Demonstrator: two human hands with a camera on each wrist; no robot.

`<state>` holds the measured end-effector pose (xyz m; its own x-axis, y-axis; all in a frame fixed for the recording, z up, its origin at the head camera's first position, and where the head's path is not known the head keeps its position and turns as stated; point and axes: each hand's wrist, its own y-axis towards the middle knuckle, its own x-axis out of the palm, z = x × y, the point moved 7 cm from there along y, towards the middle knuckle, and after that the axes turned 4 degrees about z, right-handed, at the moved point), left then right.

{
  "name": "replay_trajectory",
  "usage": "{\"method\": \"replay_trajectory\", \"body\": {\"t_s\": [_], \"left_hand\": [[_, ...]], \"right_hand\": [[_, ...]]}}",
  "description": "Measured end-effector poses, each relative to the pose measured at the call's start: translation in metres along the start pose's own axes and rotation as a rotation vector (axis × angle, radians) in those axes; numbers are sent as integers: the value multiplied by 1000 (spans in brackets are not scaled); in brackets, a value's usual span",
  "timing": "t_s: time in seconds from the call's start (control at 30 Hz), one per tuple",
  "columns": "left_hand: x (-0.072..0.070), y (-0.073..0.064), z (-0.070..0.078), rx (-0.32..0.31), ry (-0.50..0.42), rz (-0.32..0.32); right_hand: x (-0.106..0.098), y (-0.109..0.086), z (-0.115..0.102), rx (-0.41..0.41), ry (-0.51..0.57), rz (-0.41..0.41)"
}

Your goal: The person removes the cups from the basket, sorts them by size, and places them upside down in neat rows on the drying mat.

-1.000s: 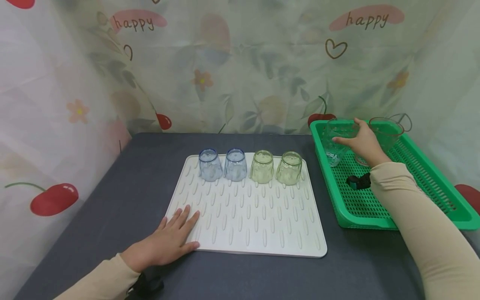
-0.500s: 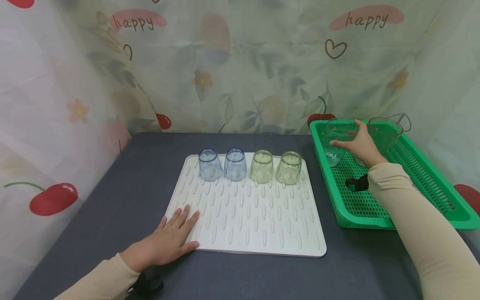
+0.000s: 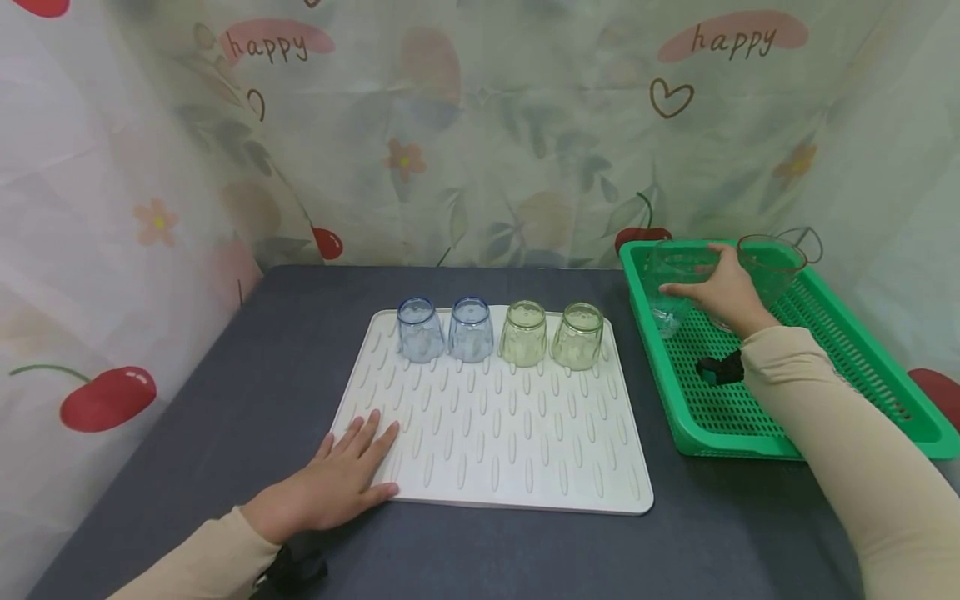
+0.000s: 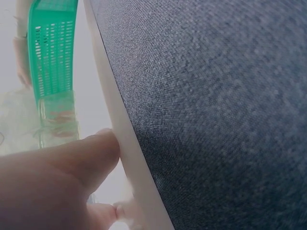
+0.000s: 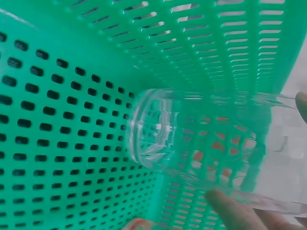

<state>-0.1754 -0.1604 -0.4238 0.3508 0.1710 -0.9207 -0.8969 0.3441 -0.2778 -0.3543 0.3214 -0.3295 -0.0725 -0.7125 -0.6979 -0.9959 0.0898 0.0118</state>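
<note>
My right hand (image 3: 723, 292) holds a tall clear drinking glass (image 3: 667, 317) between thumb and fingers at the back left of the green basket (image 3: 735, 446). In the right wrist view the thick base of this glass (image 5: 160, 127) is seen within the basket, by its perforated wall. Beside that hand stands a clear glass mug (image 3: 772, 271) with a pinkish rim and a looped handle, partly covered by the hand. My left hand (image 3: 330, 492) rests with fingers spread on the front left corner of the white ridged mat (image 3: 495, 450); its thumb (image 4: 103, 146) touches the mat's edge.
Along the back of the mat, two blue glasses (image 3: 420, 331) (image 3: 471, 331) and two green glasses (image 3: 523, 333) (image 3: 578, 337) stand upside down in a row. A dark cloth (image 3: 225, 383) covers the table. Patterned curtains (image 3: 480, 167) enclose the back and sides.
My right hand and the tall glass have shifted only slightly, with the glass a touch lower in the basket. The left hand and the row of glasses have stayed put.
</note>
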Motion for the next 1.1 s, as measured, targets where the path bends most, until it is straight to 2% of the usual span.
{"method": "replay_trajectory", "body": {"t_s": [0.33, 0.47, 0.57, 0.7, 0.83, 0.97, 1.1], "left_hand": [[0, -1, -1, -3, -19, -12], [-3, -1, -1, 35, -73, -39], [-10, -1, -1, 69, -146, -73], [-25, -3, 1, 78, -239, -117], [-47, -5, 4, 68, -260, -104], [-78, -15, 6, 47, -264, -25], [-108, -29, 10, 67, -282, 109]], "right_hand": [[-6, -12, -12, 27, -44, -58], [-16, -21, -15, 41, -27, -82], [-25, -28, -18, 47, 35, -106], [-40, -36, -24, 31, 86, -103], [-55, -44, -34, 1, 127, -72], [-65, -56, -47, -24, 172, -52], [-73, -72, -63, -51, 184, 1]]}}
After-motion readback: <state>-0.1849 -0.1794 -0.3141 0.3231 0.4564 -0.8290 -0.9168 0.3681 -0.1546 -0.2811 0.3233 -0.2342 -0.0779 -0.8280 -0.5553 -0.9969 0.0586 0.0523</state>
